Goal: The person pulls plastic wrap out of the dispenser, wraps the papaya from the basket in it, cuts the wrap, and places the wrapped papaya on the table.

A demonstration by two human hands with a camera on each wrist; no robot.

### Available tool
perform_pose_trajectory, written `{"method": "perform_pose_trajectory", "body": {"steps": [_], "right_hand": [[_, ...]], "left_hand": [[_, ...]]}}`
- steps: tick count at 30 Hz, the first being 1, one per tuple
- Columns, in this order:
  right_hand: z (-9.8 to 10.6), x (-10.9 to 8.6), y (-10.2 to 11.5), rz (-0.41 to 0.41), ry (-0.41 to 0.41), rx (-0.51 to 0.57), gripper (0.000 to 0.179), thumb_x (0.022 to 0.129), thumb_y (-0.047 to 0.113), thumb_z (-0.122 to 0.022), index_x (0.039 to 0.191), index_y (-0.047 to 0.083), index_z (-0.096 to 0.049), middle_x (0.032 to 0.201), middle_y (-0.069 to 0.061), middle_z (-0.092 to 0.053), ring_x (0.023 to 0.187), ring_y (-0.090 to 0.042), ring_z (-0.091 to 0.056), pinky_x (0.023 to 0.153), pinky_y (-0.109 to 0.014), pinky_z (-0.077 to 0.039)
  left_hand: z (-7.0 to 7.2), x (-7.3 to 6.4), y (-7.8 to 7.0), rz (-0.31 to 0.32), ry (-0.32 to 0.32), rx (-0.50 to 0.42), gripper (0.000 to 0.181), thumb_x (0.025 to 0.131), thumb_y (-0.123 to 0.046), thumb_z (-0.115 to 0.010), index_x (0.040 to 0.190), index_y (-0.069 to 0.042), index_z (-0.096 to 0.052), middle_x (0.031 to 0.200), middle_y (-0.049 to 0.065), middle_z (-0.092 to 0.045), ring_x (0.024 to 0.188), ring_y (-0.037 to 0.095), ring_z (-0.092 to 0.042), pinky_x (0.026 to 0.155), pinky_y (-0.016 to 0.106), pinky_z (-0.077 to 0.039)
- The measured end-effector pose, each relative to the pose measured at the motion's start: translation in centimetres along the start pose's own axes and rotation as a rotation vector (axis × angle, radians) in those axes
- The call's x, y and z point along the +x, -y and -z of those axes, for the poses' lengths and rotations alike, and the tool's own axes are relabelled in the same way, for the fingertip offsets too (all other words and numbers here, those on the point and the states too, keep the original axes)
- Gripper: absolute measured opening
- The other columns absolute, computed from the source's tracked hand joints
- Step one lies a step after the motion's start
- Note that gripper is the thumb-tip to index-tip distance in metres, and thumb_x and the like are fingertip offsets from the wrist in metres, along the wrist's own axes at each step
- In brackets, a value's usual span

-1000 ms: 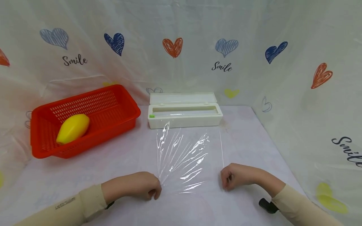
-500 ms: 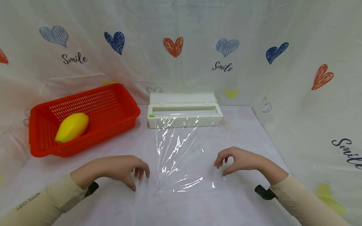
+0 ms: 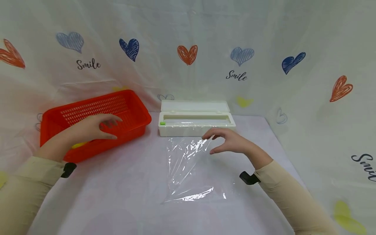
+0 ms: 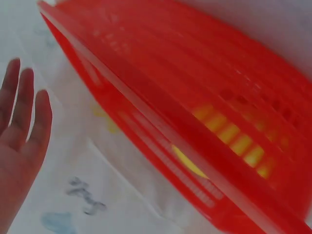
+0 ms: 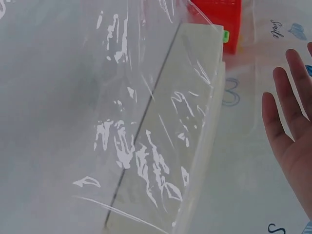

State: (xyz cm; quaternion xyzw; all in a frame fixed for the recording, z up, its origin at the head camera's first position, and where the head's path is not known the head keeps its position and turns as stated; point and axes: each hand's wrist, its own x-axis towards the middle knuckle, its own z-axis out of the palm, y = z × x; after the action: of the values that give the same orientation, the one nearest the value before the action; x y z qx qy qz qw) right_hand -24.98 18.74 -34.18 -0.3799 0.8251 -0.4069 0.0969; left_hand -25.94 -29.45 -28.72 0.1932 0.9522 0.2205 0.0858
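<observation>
My left hand [image 3: 89,128], fingers apart and gently bent, hangs over the red plastic basket [image 3: 136,131] in the head view. Beneath its wrist a yellow mango-shaped fruit [image 3: 78,145] lies in the basket, mostly hidden there; in the left wrist view, bits of the fruit [image 4: 189,160] show past the rim and through the slots. A sheet of clear cling film [image 3: 188,166] stretches from a white dispenser box [image 3: 176,132] onto the table. Over the film's far right part, near the box front, is my right hand [image 3: 230,141], thumb and fingers spread, holding nothing.
The dispenser's lid [image 3: 194,106] stands raised at the back, and a green slider [image 3: 162,123] sits at its left end. A white curtain [image 3: 158,75] printed with hearts closes off the table's rear and right side.
Both hands have let go of the film's near corners, and the film lies on the table. The left hand has moved up and left over the basket; the right has moved forward toward the box.
</observation>
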Motion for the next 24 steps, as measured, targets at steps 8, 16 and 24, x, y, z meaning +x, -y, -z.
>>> {"method": "perform_pose_trajectory", "body": {"steps": [8, 16, 24], "right_hand": [[-1.4, 2.6, -0.8, -0.021, 0.007, 0.019, 0.061, 0.075, 0.018, -0.085, 0.130, 0.014, -0.060, 0.129, -0.003, -0.058, 0.113, -0.017, -0.054, 0.100, -0.049, -0.042], [-3.0, 4.3, -1.4, 0.017, 0.073, 0.051, 0.063, 0.074, 0.018, -0.086, 0.131, 0.011, -0.060, 0.127, 0.001, -0.058, 0.115, -0.018, -0.053, 0.098, -0.040, -0.044], [-3.5, 3.9, -1.6, -0.009, 0.108, 0.068, 0.059, 0.074, 0.012, -0.085, 0.128, 0.013, -0.061, 0.127, -0.003, -0.061, 0.116, -0.017, -0.054, 0.097, -0.041, -0.044]], "left_hand": [[1.9, 1.0, 6.1, 0.108, -0.030, 0.060, 0.064, 0.083, -0.025, -0.078, 0.136, -0.002, -0.050, 0.134, 0.031, -0.041, 0.118, 0.051, -0.034, 0.094, 0.071, -0.031], [2.8, 1.6, 9.8, 0.149, 0.184, 0.122, 0.083, 0.074, -0.023, -0.083, 0.140, 0.003, -0.041, 0.131, 0.047, -0.019, 0.117, 0.063, -0.016, 0.089, 0.080, -0.025], [2.7, 1.6, 10.5, 0.507, 0.374, -0.154, 0.102, 0.080, -0.024, -0.080, 0.154, -0.011, -0.011, 0.134, 0.042, -0.014, 0.116, 0.060, -0.014, 0.091, 0.066, -0.038]]}}
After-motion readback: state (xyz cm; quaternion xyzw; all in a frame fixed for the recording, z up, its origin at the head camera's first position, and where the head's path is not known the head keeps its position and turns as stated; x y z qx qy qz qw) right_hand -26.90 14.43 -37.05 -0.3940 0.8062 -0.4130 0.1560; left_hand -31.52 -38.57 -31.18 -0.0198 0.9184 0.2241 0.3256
